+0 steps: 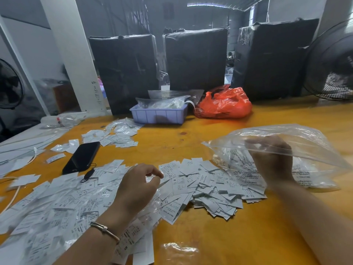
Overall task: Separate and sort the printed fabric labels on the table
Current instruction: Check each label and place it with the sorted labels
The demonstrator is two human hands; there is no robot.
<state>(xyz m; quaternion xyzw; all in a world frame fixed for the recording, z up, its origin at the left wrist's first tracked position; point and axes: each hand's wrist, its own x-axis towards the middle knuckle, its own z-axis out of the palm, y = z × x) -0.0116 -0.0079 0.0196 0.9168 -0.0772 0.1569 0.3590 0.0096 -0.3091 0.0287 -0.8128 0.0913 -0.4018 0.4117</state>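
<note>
- Head view: the right hand (271,161) sits inside a clear plastic bag (298,142), blurred behind the film; its fingers look curled, but I cannot tell whether they hold anything.
- The lower left of the scene is smeared with motion, so most print there is unreadable; only size letters such as S, M and XL come through.
- The left hand (137,186) hovers over the pile, fingers loosely curled, thumb and forefinger close, nothing in them; a thin metal bracelet (105,229) circles the wrist.
- The printed fabric labels (200,188) are small white rectangles with grey text, heaped loose across the near side of the orange wooden table (238,241), some slipped under the bag.
- A smaller scatter of labels (112,136) lies farther back, near a lilac plastic tray (158,115).
- A glossy black phone (82,157) lies at the pile's left edge; a crinkled red plastic bag (223,104) sits beside the tray.
</note>
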